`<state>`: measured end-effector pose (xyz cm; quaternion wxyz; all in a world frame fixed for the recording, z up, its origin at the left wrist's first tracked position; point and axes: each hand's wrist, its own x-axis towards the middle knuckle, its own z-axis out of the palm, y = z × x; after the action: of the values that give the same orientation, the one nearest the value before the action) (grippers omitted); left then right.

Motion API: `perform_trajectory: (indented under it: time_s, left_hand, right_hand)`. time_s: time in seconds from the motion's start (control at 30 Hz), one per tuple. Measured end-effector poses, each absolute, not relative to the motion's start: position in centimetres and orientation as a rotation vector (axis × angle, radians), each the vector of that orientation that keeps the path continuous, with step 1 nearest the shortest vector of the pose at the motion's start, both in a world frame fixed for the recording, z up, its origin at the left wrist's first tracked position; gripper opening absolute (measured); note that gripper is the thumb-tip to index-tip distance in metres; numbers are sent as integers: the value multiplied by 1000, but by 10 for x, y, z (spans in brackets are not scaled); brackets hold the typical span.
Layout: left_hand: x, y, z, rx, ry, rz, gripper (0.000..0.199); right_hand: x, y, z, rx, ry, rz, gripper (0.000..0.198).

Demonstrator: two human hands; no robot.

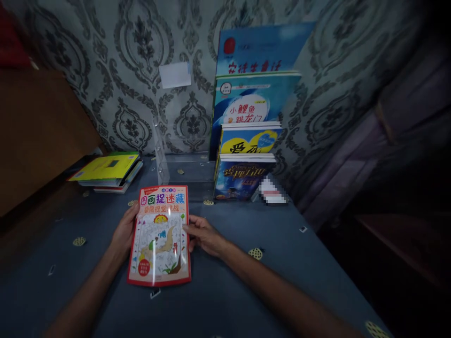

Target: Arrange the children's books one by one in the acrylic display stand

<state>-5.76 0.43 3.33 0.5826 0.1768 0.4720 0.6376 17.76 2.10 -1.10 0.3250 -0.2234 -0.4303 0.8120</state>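
Observation:
A children's picture book point(160, 239) with a red border and colourful Chinese lettering is held upright, its cover facing me, above the dark blue tabletop point(225, 300). My left hand point(125, 228) grips its left edge, with most of the fingers hidden behind it. On the right edge, my right hand point(204, 234) pinches the book, thumb on the cover. Behind the book stands a clear acrylic rack point(160, 155). Its right side holds stepped books, among them a dark blue book point(237, 178), a blue and yellow book point(248, 141) and a teal book point(246, 98).
A small stack of books with a yellow cover point(107, 166) lies at the left, near a brown panel point(42, 131). A white card point(175, 75) is fixed on the rack's upper left. Patterned wallpaper point(141, 42) backs the table; a purplish curtain point(352, 150) hangs at right.

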Motion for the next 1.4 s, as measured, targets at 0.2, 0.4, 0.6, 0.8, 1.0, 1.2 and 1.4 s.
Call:
perform_trajectory:
  time_s: [0.2, 0.4, 0.6, 0.8, 1.0, 1.2, 1.4]
  left_hand:
    - [-59, -3, 48, 528, 1207, 1367, 45]
    - [-55, -6, 71, 649, 1162, 1555, 79]
    - [-41, -12, 50, 667, 1188, 1465, 84]
    - [-37, -12, 38, 654, 1239, 1424, 92]
    - [-42, -14, 48, 804, 1280, 1319, 75]
    - [-71, -12, 59, 1186, 1393, 1254, 54]
    - [-86, -23, 68, 1481, 1491, 1160, 40]
  right_hand:
    - [182, 27, -4, -612, -1174, 1965, 58]
    - [196, 30, 38, -573, -1417, 1659, 54]
    - [199, 10, 43, -644, -1565, 1383, 49]
    - [199, 3, 38, -702, -1590, 1347, 44]
    - [204, 0, 49, -729, -1670, 1210, 39]
    - [204, 4, 51, -770, -1717, 1157, 41]
    - [202, 3, 54, -770, -1743, 1142, 41]
